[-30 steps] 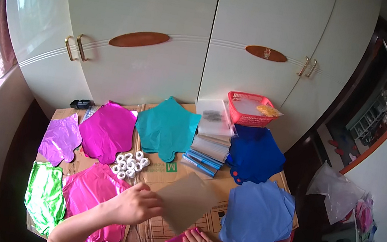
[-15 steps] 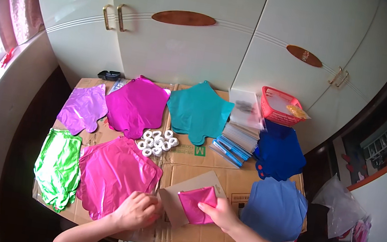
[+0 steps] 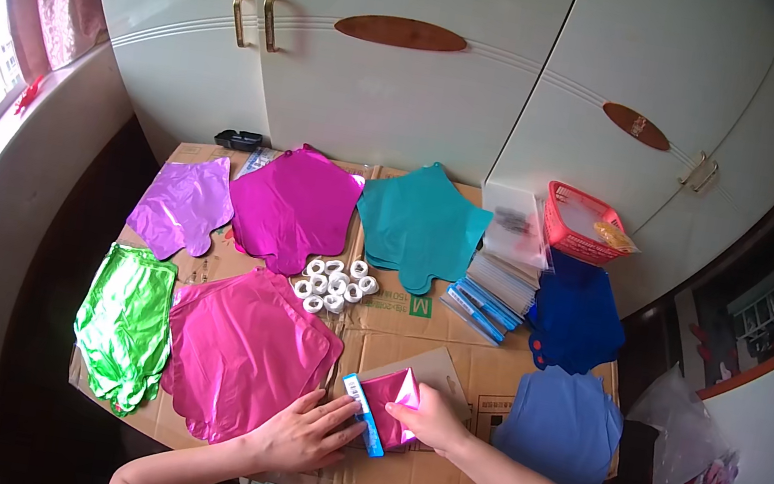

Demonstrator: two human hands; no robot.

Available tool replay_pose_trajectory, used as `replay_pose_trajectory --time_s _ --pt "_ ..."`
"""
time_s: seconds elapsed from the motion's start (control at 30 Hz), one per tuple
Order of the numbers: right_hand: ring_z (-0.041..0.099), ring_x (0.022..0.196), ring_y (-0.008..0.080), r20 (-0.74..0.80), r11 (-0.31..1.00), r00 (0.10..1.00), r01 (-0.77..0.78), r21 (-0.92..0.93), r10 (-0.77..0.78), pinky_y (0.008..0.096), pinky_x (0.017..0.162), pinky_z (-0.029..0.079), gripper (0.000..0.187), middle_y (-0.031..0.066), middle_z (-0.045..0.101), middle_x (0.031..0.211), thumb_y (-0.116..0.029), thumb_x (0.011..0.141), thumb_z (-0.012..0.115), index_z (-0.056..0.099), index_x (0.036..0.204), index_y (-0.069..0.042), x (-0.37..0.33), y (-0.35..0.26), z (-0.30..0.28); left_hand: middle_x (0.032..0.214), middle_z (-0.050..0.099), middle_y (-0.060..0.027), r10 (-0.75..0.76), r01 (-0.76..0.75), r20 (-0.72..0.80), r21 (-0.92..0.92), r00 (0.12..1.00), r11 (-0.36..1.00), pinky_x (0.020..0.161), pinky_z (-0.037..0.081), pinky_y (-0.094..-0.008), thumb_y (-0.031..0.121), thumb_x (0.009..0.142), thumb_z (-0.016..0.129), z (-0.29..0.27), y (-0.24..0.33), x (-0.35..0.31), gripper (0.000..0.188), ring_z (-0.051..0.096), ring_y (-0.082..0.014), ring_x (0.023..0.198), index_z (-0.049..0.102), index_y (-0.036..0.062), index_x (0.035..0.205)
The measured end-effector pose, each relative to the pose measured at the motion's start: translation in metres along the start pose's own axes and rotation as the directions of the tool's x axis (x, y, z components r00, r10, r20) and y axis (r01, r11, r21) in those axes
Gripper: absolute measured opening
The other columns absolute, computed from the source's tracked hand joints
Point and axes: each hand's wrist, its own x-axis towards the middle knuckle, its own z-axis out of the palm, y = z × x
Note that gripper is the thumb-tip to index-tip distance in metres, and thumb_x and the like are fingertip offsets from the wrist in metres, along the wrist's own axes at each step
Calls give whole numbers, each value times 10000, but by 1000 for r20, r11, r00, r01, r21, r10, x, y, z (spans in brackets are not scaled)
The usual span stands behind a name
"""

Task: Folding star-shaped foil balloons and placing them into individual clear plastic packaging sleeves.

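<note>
A folded pink foil balloon lies on a grey-brown card near the front of the cardboard-covered table. My right hand grips the balloon from the right, thumb on top. Along the balloon's left side runs a blue-and-white printed strip, which looks like the card's edge turned over. My left hand lies palm down with fingers stretched out, their tips at that strip. Left of it is a stack of flat pink foil balloons.
Around the table lie green, lilac, magenta, teal, dark blue and light blue foil stacks. White ribbon rolls, blue-edged cards and a red basket stand farther back.
The blue-and-white strip has come up along the balloon's left side. My left hand has gone from curled to flat, fingers reaching the strip. The whole view has shifted slightly.
</note>
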Motion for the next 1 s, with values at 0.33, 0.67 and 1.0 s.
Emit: replay_pose_trajectory --time_s 0.33,0.67,1.0 --pt "659 831 401 -13 758 1000 10 -653 -24 444 690 526 464 273 642 910 -358 848 662 495 997 49 -7 -51 -4 1442 400 -184 25 -32 103 65 994 997 1046 324 -560 465 880 570 -4 0 8 598 402 -288 1344 490 109 1353" --pt "321 1384 283 537 131 754 618 -775 -378 481 1125 252 853 59 358 1497 -609 779 618 386 1439 -122 -5 -43 -59 1383 437 -224 82 -85 106 18 991 996 1052 328 -574 556 880 522 -9 -1 16 637 402 -368 1323 412 216 1407" --pt "254 1426 286 588 141 758 639 -756 -283 534 1148 186 871 56 284 1543 -638 811 548 308 1482 -137 4 -35 -60 1390 436 -155 96 -99 106 16 990 995 1029 322 -590 662 855 472 -7 -10 18 646 370 -372 1337 437 314 1398"
